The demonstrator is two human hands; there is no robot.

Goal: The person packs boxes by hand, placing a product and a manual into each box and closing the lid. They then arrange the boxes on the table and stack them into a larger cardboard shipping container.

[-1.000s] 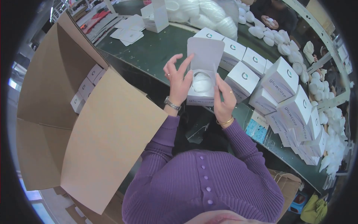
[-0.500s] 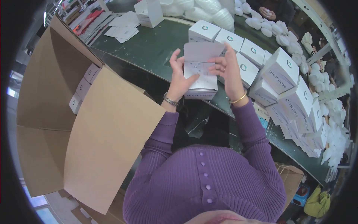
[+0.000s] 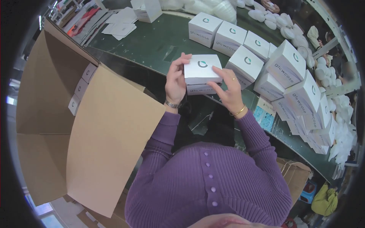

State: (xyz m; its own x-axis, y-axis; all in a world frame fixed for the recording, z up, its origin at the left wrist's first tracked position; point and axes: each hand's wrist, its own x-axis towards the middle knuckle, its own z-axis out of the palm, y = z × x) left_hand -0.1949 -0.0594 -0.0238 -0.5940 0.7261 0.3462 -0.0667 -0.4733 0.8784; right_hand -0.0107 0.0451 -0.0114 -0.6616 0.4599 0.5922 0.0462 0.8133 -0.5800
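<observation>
The left arm and the right arm both reach forward. The left hand is raised, its fingers bent inward; the right hand faces it, thumb and index finger spread apart.

Box between left hand and right hand, at near edge of tabletop; stacked boxes right; carton left.

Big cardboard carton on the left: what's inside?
Three small white boxes with C-shaped marks show in a slanting row. The carton's broad near flap hides the rest, so total count and floor can't be seen.
</observation>
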